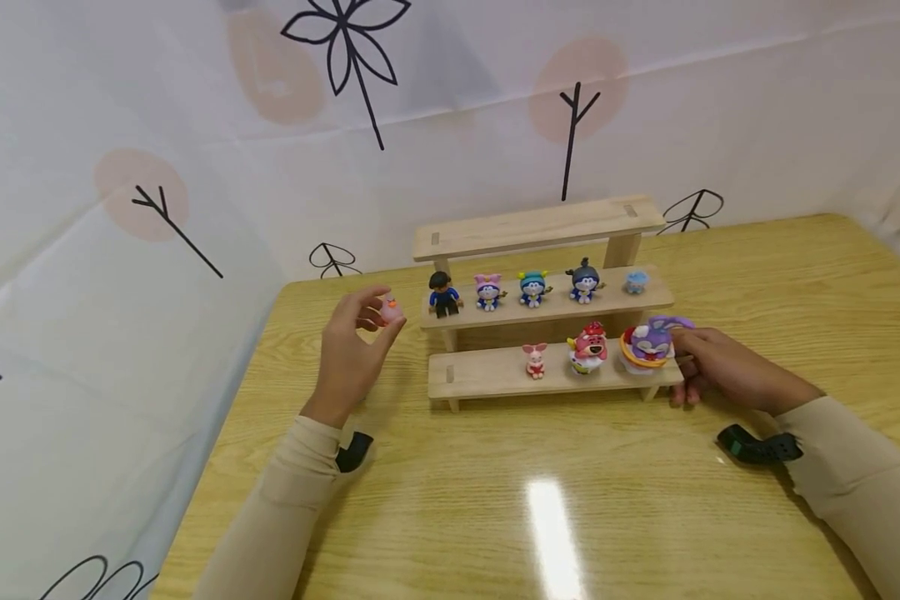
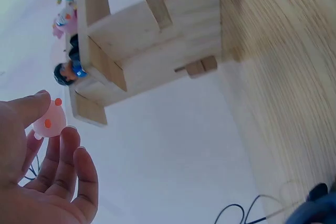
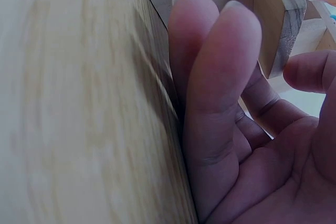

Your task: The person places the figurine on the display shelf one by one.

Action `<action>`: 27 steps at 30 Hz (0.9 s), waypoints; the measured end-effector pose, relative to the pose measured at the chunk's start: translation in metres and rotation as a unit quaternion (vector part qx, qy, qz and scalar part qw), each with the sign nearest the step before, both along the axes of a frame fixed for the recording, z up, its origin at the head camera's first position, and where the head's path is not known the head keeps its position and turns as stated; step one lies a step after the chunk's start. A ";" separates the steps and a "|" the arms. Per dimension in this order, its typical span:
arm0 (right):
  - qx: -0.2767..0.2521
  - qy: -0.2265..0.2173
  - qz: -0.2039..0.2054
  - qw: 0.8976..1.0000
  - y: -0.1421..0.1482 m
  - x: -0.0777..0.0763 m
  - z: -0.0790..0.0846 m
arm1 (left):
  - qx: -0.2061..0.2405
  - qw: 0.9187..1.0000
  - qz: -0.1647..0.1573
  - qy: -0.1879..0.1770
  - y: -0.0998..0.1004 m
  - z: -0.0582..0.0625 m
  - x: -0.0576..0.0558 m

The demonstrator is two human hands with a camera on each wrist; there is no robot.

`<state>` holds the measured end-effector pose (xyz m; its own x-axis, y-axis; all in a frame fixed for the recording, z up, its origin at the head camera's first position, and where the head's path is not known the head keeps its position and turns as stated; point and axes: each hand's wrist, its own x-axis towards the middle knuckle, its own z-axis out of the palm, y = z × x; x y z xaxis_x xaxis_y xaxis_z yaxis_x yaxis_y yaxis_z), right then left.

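Observation:
My left hand [image 1: 352, 354] pinches a small pink duck figure [image 1: 391, 311] between thumb and fingers, raised beside the left end of a stepped wooden display stand [image 1: 480, 379]. Seen from the left wrist, the duck [image 2: 51, 118] has orange spots of beak and feet. At the stand's lower right end, my right hand [image 1: 727, 368] holds the board's edge; the right wrist view has the thumb against the board's corner [image 3: 286, 40] and other fingers below it. Beside that hand sits a purple rabbit figure [image 1: 651, 343] in a round cup.
On the lower step are a red-capped pink bear [image 1: 591, 348] and a pink piglet [image 1: 535, 361]. The middle step bears a black-haired toy person [image 1: 443, 296], several blue-and-white figures [image 1: 533, 290] and a small light-blue figure [image 1: 636, 282]. A printed cloth [image 1: 457, 167] hangs behind the wooden table [image 1: 457, 500].

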<state>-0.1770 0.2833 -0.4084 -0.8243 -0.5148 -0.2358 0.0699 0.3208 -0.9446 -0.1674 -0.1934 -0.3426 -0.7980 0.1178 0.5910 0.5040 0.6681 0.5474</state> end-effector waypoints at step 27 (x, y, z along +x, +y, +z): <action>0.015 -0.006 -0.002 1.000 0.000 0.001 0.002 | -0.015 0.992 -0.127 -0.003 0.055 0.003 0.019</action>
<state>-0.1761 0.2829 -0.4062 -0.8234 -0.5044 -0.2601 0.0814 0.3486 -0.9337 -0.1483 -0.1387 -0.3400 -0.7441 0.3321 0.5797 0.6546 0.5361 0.5331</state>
